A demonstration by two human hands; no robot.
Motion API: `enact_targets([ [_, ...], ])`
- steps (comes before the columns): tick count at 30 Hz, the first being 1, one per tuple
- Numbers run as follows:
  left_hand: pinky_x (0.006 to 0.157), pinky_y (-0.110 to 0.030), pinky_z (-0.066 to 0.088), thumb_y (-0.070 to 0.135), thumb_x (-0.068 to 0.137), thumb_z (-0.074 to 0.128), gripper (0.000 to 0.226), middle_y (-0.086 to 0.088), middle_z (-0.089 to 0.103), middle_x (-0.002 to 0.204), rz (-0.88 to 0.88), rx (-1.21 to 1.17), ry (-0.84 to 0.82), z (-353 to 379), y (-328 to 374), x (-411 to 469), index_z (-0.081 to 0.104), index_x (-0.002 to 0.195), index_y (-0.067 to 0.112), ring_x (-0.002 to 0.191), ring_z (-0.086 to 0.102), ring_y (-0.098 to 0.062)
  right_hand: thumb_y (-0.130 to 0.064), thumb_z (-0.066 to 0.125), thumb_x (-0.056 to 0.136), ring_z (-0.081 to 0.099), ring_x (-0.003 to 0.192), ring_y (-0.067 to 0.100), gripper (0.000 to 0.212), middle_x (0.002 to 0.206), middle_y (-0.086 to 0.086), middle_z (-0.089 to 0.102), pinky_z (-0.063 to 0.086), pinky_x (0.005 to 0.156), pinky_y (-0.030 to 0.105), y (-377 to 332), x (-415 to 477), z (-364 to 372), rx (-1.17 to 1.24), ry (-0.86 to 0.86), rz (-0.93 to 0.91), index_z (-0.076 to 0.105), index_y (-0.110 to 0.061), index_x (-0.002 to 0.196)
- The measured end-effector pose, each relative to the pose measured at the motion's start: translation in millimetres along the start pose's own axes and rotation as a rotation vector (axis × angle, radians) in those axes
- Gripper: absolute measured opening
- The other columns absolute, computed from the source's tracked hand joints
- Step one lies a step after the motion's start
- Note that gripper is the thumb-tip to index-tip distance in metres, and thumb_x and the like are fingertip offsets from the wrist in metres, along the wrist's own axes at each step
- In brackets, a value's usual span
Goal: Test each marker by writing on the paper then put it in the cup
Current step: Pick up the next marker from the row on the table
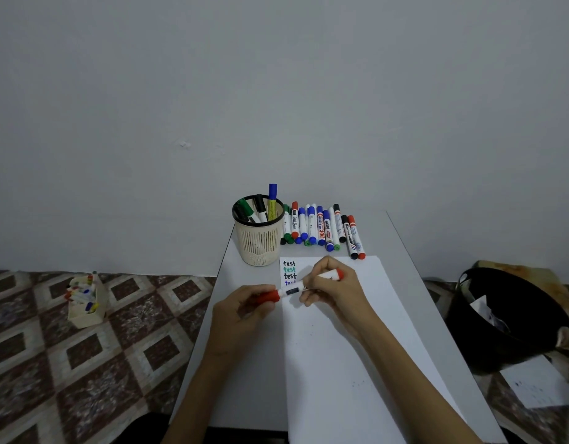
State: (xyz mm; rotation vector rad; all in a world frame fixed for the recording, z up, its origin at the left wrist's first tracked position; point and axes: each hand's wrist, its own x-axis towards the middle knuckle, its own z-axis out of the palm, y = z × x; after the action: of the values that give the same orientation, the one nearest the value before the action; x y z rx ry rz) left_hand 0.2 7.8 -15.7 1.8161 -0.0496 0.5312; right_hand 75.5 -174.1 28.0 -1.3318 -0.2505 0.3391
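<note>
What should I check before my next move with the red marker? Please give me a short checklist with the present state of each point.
1. Grip on the red marker by left hand and right hand: ok.
2. The cap is off: not ok, it sits on the marker.
3. Free paper below the four written words: ok.
4. A red word is written: not ok, none shows.
5. Room in the cup: ok, not full.
6. The ink works: cannot tell.
</note>
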Motion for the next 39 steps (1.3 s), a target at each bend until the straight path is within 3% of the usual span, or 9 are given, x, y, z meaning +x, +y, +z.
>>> enact_targets([
  [4, 0.078, -0.015, 0.051, -0.003, 0.075, 0.07, 0.026, 0.01, 0.072, 0.093, -0.079, -0.127, 0.024, -4.1, 4.7, 1.0, 0.069, 0.096, 0.011, 0.089, 0.067, -0.009, 0.008, 0.072, 0.076, 0.071, 0.074, 0.036, 0.012, 0.089, 0.029, 0.07, 0.061, 0.071, 0.035, -1.1, -5.2, 0.3, -0.072, -0.148, 0.054, 0.065, 0.001, 0.083],
  [10, 0.073, -0.017, 0.053, -0.005, 0.074, 0.069, 0.021, 0.001, 0.073, 0.086, -0.079, -0.168, 0.021, -4.6, 3.6, 2.1, 0.07, 0.091, 0.007, 0.079, 0.068, -0.011, -0.013, 0.073, 0.083, 0.059, 0.05, 0.02, 0.017, 0.068, 0.017, 0.068, 0.049, 0.05, 0.025, 2.7, -5.6, -2.0, -0.446, -0.233, -0.086, 0.074, -0.005, 0.098],
  [16, 0.077, -0.014, 0.051, -0.005, 0.074, 0.07, 0.029, 0.011, 0.071, 0.087, 0.034, -0.013, 0.02, -5.2, 2.8, 1.8, 0.069, 0.09, 0.02, 0.083, 0.066, -0.007, -0.012, 0.07, 0.086, 0.047, 0.035, 0.015, 0.015, 0.052, 0.01, 0.058, 0.033, 0.038, 0.018, 4.3, -7.5, 2.4, -0.359, -0.24, -0.022, 0.073, 0.002, 0.09],
  [24, 0.077, -0.011, 0.049, -0.002, 0.075, 0.071, 0.031, 0.017, 0.068, 0.093, 0.118, 0.097, 0.012, -3.3, -0.7, 1.8, 0.067, 0.093, 0.023, 0.087, 0.064, -0.003, -0.018, 0.07, 0.086, 0.047, 0.042, 0.019, 0.018, 0.059, 0.015, 0.059, 0.034, 0.043, 0.024, 17.7, -10.3, -4.0, -0.283, -0.217, 0.057, 0.073, -0.001, 0.092],
  [26, 0.077, -0.012, 0.05, 0.003, 0.074, 0.072, 0.029, 0.017, 0.069, 0.091, 0.118, 0.066, 0.021, -2.3, 0.1, 2.4, 0.066, 0.093, 0.024, 0.086, 0.065, -0.004, -0.023, 0.073, 0.083, 0.054, 0.055, 0.017, 0.017, 0.07, 0.014, 0.065, 0.037, 0.048, 0.024, 9.4, -5.8, -5.5, -0.427, -0.229, 0.01, 0.075, -0.009, 0.091],
  [30, 0.079, -0.019, 0.053, 0.025, 0.076, 0.073, 0.022, 0.011, 0.069, 0.092, 0.152, 0.031, 0.035, -3.0, -0.8, 1.8, 0.067, 0.096, 0.018, 0.088, 0.066, -0.01, -0.035, 0.076, 0.078, 0.054, 0.073, 0.007, 0.02, 0.086, -0.009, 0.066, 0.046, 0.066, 0.029, -7.0, 6.2, 4.6, -1.042, -0.305, -0.19, 0.075, -0.021, 0.092],
  [35, 0.078, -0.014, 0.051, 0.009, 0.079, 0.07, 0.042, 0.01, 0.066, 0.1, 0.048, 0.056, 0.13, 1.9, 0.6, 2.8, 0.058, 0.119, 0.018, 0.092, 0.063, -0.003, -0.034, 0.067, 0.086, 0.054, 0.086, 0.009, 0.023, 0.093, -0.005, 0.066, 0.046, 0.078, 0.025, -26.2, 24.1, 22.3, -1.473, -0.308, -0.352, 0.068, -0.025, 0.108],
  [37, 0.08, -0.012, 0.048, 0.018, 0.082, 0.069, 0.047, 0.009, 0.065, 0.105, -0.006, 0.037, 0.087, 6.2, -0.2, 3.0, 0.053, 0.126, 0.023, 0.095, 0.061, -0.002, -0.026, 0.067, 0.087, 0.06, 0.082, 0.013, 0.018, 0.089, -0.004, 0.067, 0.049, 0.075, 0.024, -46.1, 37.0, 22.3, -1.375, -0.161, -0.391, 0.069, -0.022, 0.105],
  [39, 0.092, -0.022, 0.046, 0.033, 0.081, 0.066, 0.048, 0.007, 0.062, 0.117, -0.017, 0.122, 0.007, 9.5, -7.5, 3.5, 0.051, 0.127, 0.025, 0.107, 0.057, -0.004, -0.02, 0.068, 0.086, 0.063, 0.073, 0.019, 0.011, 0.082, 0.001, 0.067, 0.05, 0.063, 0.025, -68.8, 48.6, 23.2, -1.03, -0.009, -0.456, 0.069, -0.018, 0.097],
])
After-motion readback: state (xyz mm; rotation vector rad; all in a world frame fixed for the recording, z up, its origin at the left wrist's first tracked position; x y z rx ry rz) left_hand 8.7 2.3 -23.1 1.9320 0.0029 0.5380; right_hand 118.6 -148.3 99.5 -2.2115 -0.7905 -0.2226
